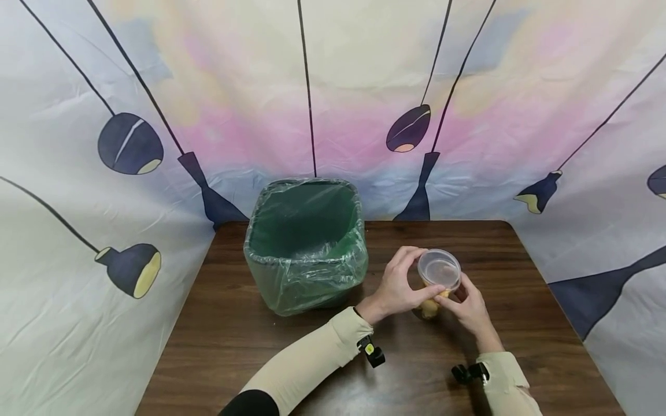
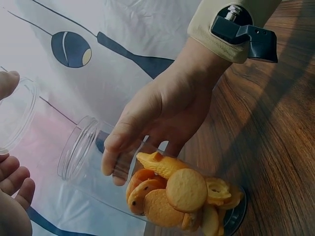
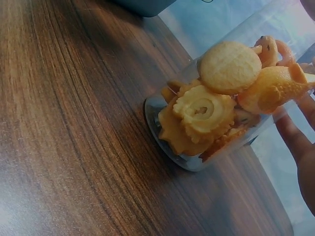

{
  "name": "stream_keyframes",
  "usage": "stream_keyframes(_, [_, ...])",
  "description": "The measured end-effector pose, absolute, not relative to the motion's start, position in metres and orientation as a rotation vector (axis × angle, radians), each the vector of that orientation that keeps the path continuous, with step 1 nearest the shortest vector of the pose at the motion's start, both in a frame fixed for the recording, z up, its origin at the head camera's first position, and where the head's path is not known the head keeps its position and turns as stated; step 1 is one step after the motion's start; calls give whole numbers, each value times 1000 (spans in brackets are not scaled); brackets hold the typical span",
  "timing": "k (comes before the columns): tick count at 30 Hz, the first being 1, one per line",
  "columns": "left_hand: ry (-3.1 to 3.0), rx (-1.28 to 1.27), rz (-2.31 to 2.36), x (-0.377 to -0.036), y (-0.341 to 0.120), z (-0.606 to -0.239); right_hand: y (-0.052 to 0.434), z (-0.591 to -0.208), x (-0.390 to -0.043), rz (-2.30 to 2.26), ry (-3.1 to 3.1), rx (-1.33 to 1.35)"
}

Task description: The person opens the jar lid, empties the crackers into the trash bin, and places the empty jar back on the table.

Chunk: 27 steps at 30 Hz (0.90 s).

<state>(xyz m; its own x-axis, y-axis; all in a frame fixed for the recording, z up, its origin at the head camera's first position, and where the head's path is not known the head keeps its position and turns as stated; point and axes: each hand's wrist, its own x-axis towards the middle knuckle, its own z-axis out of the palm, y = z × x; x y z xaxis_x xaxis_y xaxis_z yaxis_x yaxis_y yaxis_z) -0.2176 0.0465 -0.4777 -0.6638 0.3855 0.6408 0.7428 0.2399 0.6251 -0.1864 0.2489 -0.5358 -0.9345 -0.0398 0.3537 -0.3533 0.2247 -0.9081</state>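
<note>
To the right of a square-mouthed bin [image 1: 307, 286] dressed in glossy green plastic, and nearer the person, I see a clear cylindrical plastic jar [image 2: 98, 167] with its base resting on the dark brown wood-grain desk [image 1: 224, 323]. Golden-brown biscuits [image 2: 186, 191] fill roughly its lower half: plain round ones, some with ruffled edges, one with a scaly texture and a few dotted with dark specks.

Both hands are busy on that same side of the bin. The left hand [image 1: 402, 284], the closer of the two to the bin, pinches a round translucent plastic lid [image 1: 439, 268] between thumb and fingers. The lid is off the jar, apart from its open mouth. The right hand [image 1: 470, 309], farther from the bin, has its fingers curled around the jar's side, just below the rim.

Each arm wears a cream sleeve with a small black camera [image 1: 372, 351] strapped at the wrist; the left sleeve [image 1: 312, 358] runs in front of the bin, on the person's side. Behind the bin hangs a pastel cloth [image 1: 338, 69] printed with dark blue pendant lamps on long black cords.
</note>
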Motion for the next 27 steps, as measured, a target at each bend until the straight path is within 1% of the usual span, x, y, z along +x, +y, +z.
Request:
stream_keyframes(7, [-2157, -1035, -1390, -221, 44, -474, 250, -538, -191, 1768, -2231, 363])
stream_keyframes(14, [-2147, -1047, -1390, -220, 42, -473, 257, -557, -199, 1745, -2226, 370])
stream_keyframes(21, [-2146, -1041, -1374, -216, 39, -474, 247, -536, -184, 1771, -2201, 384])
stream_keyframes(27, [-2136, -1053, -1365, -215, 38, -474, 247, -537, -185, 1759, -2205, 396])
